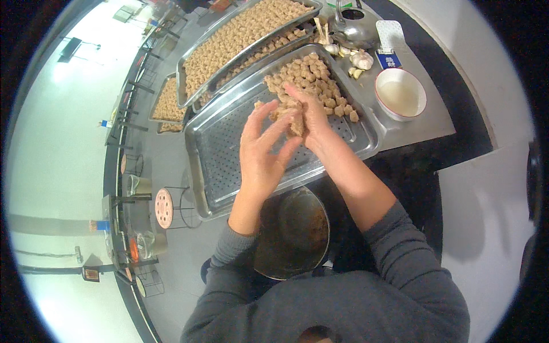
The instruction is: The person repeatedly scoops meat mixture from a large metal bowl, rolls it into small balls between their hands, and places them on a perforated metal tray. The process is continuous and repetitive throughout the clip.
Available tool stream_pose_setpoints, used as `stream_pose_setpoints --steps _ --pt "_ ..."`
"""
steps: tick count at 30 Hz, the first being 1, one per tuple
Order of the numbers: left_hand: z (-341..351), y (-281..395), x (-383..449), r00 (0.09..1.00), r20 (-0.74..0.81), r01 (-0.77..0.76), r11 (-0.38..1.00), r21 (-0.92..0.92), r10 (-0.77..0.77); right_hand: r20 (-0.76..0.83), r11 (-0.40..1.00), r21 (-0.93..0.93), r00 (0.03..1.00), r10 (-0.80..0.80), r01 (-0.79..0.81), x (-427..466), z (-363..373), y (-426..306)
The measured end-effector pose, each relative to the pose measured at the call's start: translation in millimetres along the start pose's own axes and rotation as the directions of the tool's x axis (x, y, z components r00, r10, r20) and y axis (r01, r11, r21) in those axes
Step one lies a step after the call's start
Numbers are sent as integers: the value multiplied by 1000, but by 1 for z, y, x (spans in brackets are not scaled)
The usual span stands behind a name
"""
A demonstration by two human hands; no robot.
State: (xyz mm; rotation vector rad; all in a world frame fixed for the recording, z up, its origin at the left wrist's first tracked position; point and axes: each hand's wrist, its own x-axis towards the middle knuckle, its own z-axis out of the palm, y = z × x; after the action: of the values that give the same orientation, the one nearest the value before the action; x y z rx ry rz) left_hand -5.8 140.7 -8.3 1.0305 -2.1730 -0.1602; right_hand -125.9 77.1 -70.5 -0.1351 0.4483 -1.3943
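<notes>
A soft lump of tan paste, perhaps minced meat [294,122], rests in the palm and fingers of my right hand [317,118]. My left hand [263,158] is in front of it with fingers spread, the fingertips at the lump, and a bit of paste shows by the index fingertip. Both hands are over a perforated steel tray [218,167]. Small tan balls [304,73] cover the tray's far right part, close beyond my right hand. Whether the left fingers press into the lump is hard to tell.
Stacked trays of balls [240,43] stand beyond, and another tray [169,100] lies left. To the right are a white bowl of cloudy liquid [399,94], garlic [361,60] and a steel kettle [354,28]. Below sits a dark round pan [296,240]. A stool [164,208] stands left.
</notes>
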Motion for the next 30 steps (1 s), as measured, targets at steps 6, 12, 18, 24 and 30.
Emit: stream_pose_setpoints --steps 6,12,18,24,30 --pt "22 -19 2 980 -194 35 999 -1 -35 181 981 -29 964 195 -193 -9 1 -4" --pt "24 -32 13 993 -107 69 983 171 -51 107 975 26 970 217 -221 9 -14 0" --pt "14 -15 3 907 -109 366 889 -274 -407 93 995 -44 991 92 -88 3 -18 5" --pt "1 -28 13 830 -258 293 780 -553 -495 130 938 -329 979 157 -107 -8 -9 5" --pt "-14 -30 24 823 46 430 569 -702 -566 243 915 -403 967 71 34 -14 -7 -6"
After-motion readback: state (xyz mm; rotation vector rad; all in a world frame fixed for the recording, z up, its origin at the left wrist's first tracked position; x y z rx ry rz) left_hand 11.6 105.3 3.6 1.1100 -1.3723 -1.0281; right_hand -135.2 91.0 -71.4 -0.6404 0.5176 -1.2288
